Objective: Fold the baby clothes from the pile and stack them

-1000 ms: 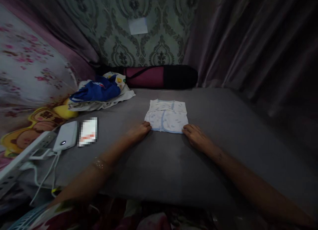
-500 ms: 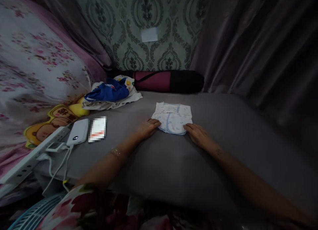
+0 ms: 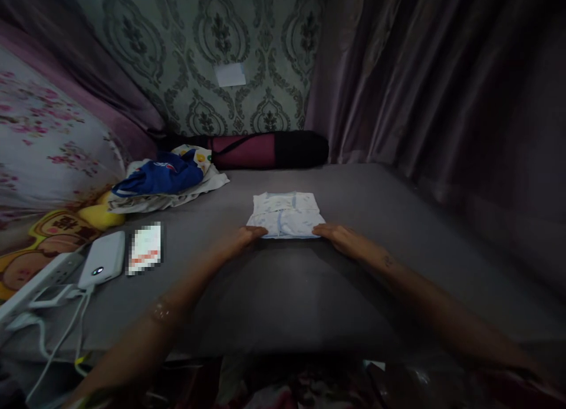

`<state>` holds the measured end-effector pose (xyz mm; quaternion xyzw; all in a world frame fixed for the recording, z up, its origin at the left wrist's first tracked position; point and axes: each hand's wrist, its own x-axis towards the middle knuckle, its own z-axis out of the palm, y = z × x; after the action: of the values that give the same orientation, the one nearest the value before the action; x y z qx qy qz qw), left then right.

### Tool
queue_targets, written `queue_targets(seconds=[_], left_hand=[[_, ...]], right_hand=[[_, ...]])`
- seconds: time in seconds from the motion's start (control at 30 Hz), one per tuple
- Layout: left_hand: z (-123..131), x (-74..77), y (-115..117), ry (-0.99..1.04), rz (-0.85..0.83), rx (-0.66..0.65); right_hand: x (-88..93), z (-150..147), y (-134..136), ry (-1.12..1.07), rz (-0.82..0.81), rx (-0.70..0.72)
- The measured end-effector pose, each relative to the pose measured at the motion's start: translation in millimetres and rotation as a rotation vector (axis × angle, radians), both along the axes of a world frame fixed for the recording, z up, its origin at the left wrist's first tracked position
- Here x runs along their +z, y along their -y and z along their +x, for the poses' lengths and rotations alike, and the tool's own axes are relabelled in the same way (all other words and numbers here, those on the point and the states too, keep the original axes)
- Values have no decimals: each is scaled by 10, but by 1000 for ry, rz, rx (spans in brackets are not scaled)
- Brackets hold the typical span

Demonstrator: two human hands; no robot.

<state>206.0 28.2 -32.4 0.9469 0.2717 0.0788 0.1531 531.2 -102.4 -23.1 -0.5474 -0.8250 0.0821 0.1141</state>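
Note:
A small white baby garment with blue trim lies folded on the grey mattress, near its middle. My left hand rests at the garment's near left corner, with its fingertips closed on the edge. At the near right corner my right hand grips the edge in the same way. Both forearms stretch forward over the grey surface.
A heap of clothes with a blue piece on top lies at the back left. A dark red and black roll lies along the patterned wall. A white power bank, cables and a power strip sit at the left. Curtains hang on the right.
The garment's near edge was lifted and the piece now looks shorter and more tightly folded. Both hands stayed at its near corners. The camera view shifted.

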Motion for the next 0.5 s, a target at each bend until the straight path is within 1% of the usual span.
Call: queue_targets(seconds=[0.1,0.17,0.27,0.33,0.37,0.43,0.5], left_hand=[[-138,-16,320,-17,-45,-65],[-239,-52,495,-9,-76,-72],[-340,-117,612,46,-125,-63],[-353,-148,591,119,-165,-14],[-341,-154,560,142,-195,37],[-289,-144,469,172,-273,184],[-205,-120,350,248,-352,338]], right_hand=[[26,-17,341,9,-15,19],[33,-23,529,-9,-13,21],[29,-19,649,-59,-43,16],[4,-6,600,-124,-56,-18],[-15,2,539,-168,-63,-46],[-59,21,363,-274,-101,-124],[-105,40,139,-389,-139,-212]])
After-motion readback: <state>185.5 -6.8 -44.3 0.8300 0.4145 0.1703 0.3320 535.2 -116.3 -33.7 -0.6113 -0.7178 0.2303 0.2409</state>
